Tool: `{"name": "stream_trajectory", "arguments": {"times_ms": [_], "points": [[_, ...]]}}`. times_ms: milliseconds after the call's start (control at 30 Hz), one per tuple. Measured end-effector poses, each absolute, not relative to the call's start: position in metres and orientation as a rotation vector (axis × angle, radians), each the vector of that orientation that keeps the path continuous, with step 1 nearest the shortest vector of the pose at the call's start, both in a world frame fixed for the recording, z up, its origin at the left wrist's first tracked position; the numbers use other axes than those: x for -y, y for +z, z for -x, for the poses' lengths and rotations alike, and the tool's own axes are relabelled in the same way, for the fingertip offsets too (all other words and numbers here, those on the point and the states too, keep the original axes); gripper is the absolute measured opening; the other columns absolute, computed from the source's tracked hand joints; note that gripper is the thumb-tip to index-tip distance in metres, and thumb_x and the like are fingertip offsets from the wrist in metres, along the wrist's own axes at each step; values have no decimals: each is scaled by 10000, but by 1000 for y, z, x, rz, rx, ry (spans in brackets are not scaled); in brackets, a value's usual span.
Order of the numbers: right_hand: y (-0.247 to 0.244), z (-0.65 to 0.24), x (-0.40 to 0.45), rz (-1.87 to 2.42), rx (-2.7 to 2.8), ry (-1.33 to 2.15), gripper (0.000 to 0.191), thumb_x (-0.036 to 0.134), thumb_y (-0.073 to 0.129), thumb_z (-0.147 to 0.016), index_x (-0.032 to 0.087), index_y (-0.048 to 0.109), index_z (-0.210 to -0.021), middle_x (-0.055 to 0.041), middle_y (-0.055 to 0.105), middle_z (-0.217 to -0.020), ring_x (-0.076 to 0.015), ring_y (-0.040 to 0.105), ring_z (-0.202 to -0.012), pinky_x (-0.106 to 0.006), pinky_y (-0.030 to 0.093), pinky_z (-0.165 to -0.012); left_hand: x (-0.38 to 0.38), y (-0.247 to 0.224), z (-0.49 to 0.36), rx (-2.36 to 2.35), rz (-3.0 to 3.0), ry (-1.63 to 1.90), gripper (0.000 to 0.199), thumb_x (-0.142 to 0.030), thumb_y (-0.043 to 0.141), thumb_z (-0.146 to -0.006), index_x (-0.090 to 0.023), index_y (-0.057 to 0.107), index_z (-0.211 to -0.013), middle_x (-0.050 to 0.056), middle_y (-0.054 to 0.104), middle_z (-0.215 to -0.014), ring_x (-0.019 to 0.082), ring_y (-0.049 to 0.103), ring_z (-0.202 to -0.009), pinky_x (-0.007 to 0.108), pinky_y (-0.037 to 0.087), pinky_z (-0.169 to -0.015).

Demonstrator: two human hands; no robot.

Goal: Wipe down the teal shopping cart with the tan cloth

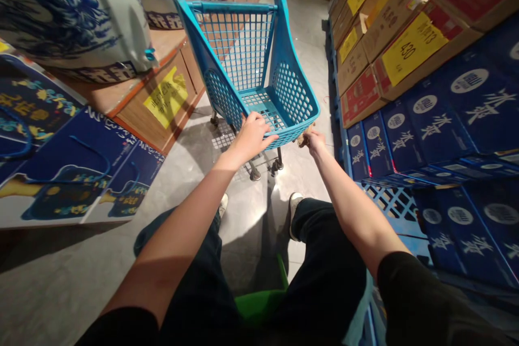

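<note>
Lighting: mixed; bright mid-frame, dim along the lower edge. Source: out of view. Floor (pixel 178 194): pale, with glossy glare near the wheels of the blue trolley (pixel 295 59); crisp lattice shadow beneath it, broad dark shadow at lower left. Trousers (pixel 328 259) and black sleeve (pixel 421 297): near-black, detail largely lost. Sharpness: fair at centre, softer outward. Distortion: wide-angle; jar (pixel 68 16) and blue cartons (pixel 441 102) lean and stretch toward the edges.
</note>
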State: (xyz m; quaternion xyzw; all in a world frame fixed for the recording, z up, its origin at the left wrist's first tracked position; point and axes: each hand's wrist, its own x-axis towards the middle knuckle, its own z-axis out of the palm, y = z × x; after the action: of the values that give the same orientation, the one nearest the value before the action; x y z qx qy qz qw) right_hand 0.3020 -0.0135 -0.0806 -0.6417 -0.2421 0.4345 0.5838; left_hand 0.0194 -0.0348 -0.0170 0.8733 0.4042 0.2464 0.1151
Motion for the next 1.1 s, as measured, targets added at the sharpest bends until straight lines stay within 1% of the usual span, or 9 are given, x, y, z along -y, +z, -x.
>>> {"name": "stream_trajectory", "arguments": {"times_ms": [67, 133, 200, 267, 333, 500, 600, 833, 1100], "points": [[-79, -298, 9, 1511, 487, 1021, 209, 91, 777, -802, 219, 619, -756, 58, 589, -560, -175, 709, -665, -286, 684, -662, 36, -18, -18, -1188, -2559, 722, 163, -293, 811, -1069, -161, 835, -976, 149, 769, -1036, 416, 630, -1316, 618, 540, -1190], [-65, -305, 2, 1459, 446, 1012, 189, 56, 698, -824, 219, 612, -784, 56, 627, -614, -132, 689, -647, -219, 652, -649, 35, -19, -17, -1181, -2550, 740, 166, -295, 804, -1068, -166, 828, -966, 142, 759, -1017, 407, 622, -1314, 595, 539, -1191], [-45, -318, -3, 1307, 489, 982, 192, 30, 651, -820, 219, 616, -823, 56, 675, -690, -95, 687, -656, -159, 607, -643, 33, -20, -15, -1165, -2543, 757, 179, -313, 799, -1067, -176, 819, -953, 134, 747, -996, 401, 613, -1309, 578, 538, -1186], [-31, -329, -3, 1158, 565, 931, 204, 23, 655, -807, 221, 612, -834, 61, 696, -727, -79, 686, -665, -135, 574, -640, 31, -21, -14, -1153, -2547, 760, 195, -334, 792, -1067, -183, 814, -945, 131, 738, -982, 401, 609, -1296, 584, 534, -1180], [-28, -329, 1, 1147, 606, 892, 206, 26, 668, -785, 220, 614, -828, 68, 698, -718, -79, 675, -652, -138, 555, -625, 30, -21, -14, -1150, -2554, 755, 198, -339, 780, -1070, -185, 814, -949, 130, 736, -978, 403, 607, -1292, 592, 532, -1174], [-53, -296, 14, 1494, 448, 960, 217, 1, 637, -698, 198, 636, -789, 71, 676, -635, -97, 637, -569, -167, 531, -558, 33, -19, -15, -1166, -2548, 731, 193, -338, 766, -1071, -184, 822, -968, 140, 748, -994, 409, 607, -1296, 601, 533, -1174], [-55, -288, 12, 1543, 403, 946, 222, -19, 611, -673, 190, 627, -746, 74, 634, -592, -85, 585, -528, -154, 486, -525, 34, -18, -13, -1161, -2536, 744, 180, -339, 769, -1064, -205, 821, -957, 131, 752, -987, 402, 606, -1286, 590, 536, -1173], [-23, -319, 10, 1259, 705, 770, 179, 31, 651, -721, 200, 670, -777, 56, 686, -709, -92, 640, -647, -158, 527, -608, 32, -17, -10, -1181, -2534, 731, 193, -339, 764, -1076, -193, 819, -963, 153, 766, -1040, 406, 589, -1295, 601, 508, -1201], [-28, -312, 21, 1372, 801, 652, 84, 134, 735, -714, 199, 701, -755, 50, 672, -702, -114, 602, -686, -165, 499, -578, 32, -17, -10, -1193, -2555, 719, 187, -326, 756, -1078, -178, 825, -987, 167, 783, -1068, 413, 594, -1303, 620, 513, -1197]]}}
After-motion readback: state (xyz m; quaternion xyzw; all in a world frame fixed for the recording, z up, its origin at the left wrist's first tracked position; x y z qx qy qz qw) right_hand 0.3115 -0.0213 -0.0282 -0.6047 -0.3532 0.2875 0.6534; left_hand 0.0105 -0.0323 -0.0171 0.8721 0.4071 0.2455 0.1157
